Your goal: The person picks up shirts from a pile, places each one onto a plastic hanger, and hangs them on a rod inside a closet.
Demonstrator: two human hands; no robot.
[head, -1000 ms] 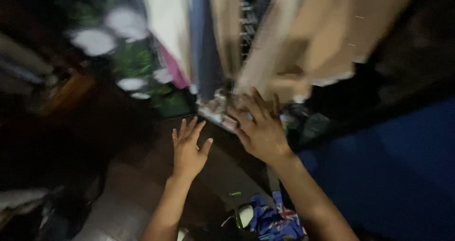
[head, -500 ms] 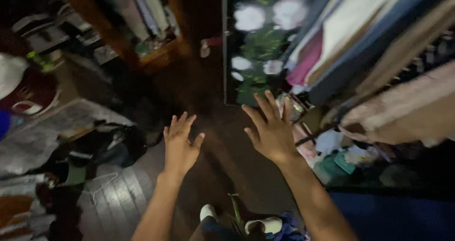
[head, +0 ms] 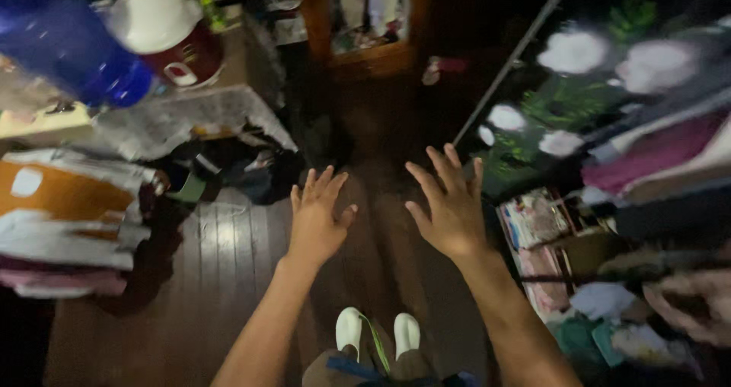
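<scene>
Above the dark wooden floor (head: 221,280), both hands are spread and hold nothing: left hand (head: 318,223), right hand (head: 451,208). Nearest the right hand hangs a black floral cloth (head: 579,101).

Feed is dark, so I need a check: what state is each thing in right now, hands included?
Left hand: open, fingers spread, holding nothing.
Right hand: open, fingers spread, holding nothing.
White shoes: on the feet, standing on the wood floor.
Flowered cloth: hanging at right.
Blue bottle: on the table, blurred.
Red pot: white lid on.
</scene>
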